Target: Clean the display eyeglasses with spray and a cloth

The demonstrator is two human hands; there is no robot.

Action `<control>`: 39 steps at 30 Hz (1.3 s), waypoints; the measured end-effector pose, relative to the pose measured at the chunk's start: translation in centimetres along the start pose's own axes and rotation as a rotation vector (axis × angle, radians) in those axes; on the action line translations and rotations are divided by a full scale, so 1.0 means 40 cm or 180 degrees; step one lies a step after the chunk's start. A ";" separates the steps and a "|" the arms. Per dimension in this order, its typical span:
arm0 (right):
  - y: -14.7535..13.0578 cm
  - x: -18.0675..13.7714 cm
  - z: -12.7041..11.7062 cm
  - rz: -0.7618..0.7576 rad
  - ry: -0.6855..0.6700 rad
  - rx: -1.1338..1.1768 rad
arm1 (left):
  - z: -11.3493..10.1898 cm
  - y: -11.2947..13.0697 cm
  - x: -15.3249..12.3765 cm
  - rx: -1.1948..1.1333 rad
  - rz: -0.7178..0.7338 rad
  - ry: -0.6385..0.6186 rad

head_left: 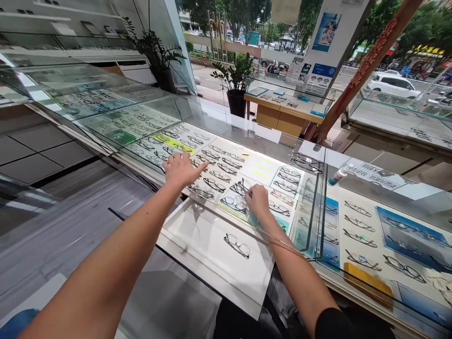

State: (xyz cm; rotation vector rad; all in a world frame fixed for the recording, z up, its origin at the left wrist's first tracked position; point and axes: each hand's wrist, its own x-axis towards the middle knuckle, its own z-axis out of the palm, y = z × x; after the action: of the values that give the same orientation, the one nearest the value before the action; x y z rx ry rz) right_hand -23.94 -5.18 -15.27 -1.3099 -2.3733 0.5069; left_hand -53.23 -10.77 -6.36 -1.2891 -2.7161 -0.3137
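Note:
My right hand (pixel 257 200) is closed, its fingertips pinching a dark pair of eyeglasses (pixel 239 186) that sits tilted above the display case floor. Just below it, another dark pair of eyeglasses (pixel 233 204) lies on a white card with a yellow-green edge. My left hand (pixel 182 168) is spread open, palm down, over the near side of the case, and holds nothing. Close to its thumb are rows of eyeglasses (pixel 214 183). A single thin-rimmed pair of eyeglasses (pixel 237 246) lies in the pulled-out white drawer (pixel 205 235) below my hands.
Glass panels of the showcase (pixel 319 212) stand right of my right arm. On its top are a small bottle (pixel 339 175) and more eyeglasses (pixel 307 162). A yellow case (pixel 367 285) lies inside at right. Potted plants (pixel 236 80) and a smaller showcase (pixel 282 115) stand beyond.

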 end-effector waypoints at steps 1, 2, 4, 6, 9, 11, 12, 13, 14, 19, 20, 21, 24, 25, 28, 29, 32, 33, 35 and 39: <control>0.008 0.038 0.008 0.0029 0.0066 -0.0062 | 0.002 -0.001 0.001 0.0012 0.0002 -0.0006; 0.015 0.075 0.015 0.0084 0.0129 -0.0131 | 0.003 -0.001 0.000 0.0020 0.0009 -0.0022; 0.032 0.144 0.028 0.0196 0.0214 -0.0265 | 0.001 0.002 -0.003 0.0017 0.0022 -0.0058; 0.050 0.200 0.043 0.0263 0.0240 -0.0385 | -0.002 0.003 -0.006 -0.0010 0.0024 -0.0056; 0.083 0.253 0.075 0.0287 0.0176 -0.0549 | -0.003 -0.002 -0.007 -0.0041 0.0023 -0.0010; 0.104 0.271 0.101 0.0297 0.0106 -0.0662 | 0.000 -0.008 -0.005 -0.0048 0.0030 -0.0011; 0.114 0.276 0.114 0.0301 0.0073 -0.0718 | 0.002 -0.011 -0.004 -0.0051 0.0032 -0.0024; 0.121 0.281 0.126 0.0299 0.0039 -0.0770 | 0.004 -0.013 -0.003 -0.0055 0.0033 -0.0040; 0.127 0.284 0.137 0.0290 0.0003 -0.0816 | 0.005 -0.014 -0.002 -0.0060 0.0035 -0.0052; 0.136 0.294 0.170 0.0294 -0.0183 -0.0957 | -0.004 -0.009 -0.006 -0.0102 0.0041 -0.0061; 0.136 0.295 0.173 0.0318 -0.0216 -0.0972 | -0.007 -0.008 -0.008 -0.0122 0.0051 -0.0065; 0.135 0.296 0.176 0.0345 -0.0247 -0.0986 | -0.009 -0.007 -0.009 -0.0145 0.0059 -0.0068; 0.136 0.294 0.182 0.0414 -0.0326 -0.1014 | -0.010 -0.007 -0.010 -0.0201 0.0062 -0.0048; 0.136 0.292 0.184 0.0431 -0.0347 -0.1018 | -0.009 -0.008 -0.009 -0.0212 0.0063 -0.0040; 0.136 0.285 0.187 0.0466 -0.0388 -0.1010 | -0.008 -0.009 -0.009 -0.0229 0.0062 -0.0036; 0.136 0.283 0.187 0.0480 -0.0391 -0.1004 | -0.008 -0.009 -0.009 -0.0234 0.0054 -0.0042; 0.138 0.282 0.184 0.0514 -0.0380 -0.0991 | -0.010 -0.007 -0.011 -0.0260 0.0031 -0.0068; 0.139 0.283 0.182 0.0505 -0.0385 -0.0990 | -0.010 -0.007 -0.011 -0.0271 0.0033 -0.0066; 0.142 0.289 0.178 0.0448 -0.0436 -0.0986 | -0.008 -0.007 -0.011 -0.0286 0.0046 -0.0039; 0.144 0.301 0.175 0.0352 -0.0584 -0.0974 | -0.001 -0.012 -0.007 -0.0284 0.0044 0.0010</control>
State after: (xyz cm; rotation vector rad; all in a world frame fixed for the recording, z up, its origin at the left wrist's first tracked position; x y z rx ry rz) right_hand -29.17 7.11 -22.23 -1.5950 -2.6192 0.3139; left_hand -53.40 -11.29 -6.42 -1.3276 -2.7179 -0.4400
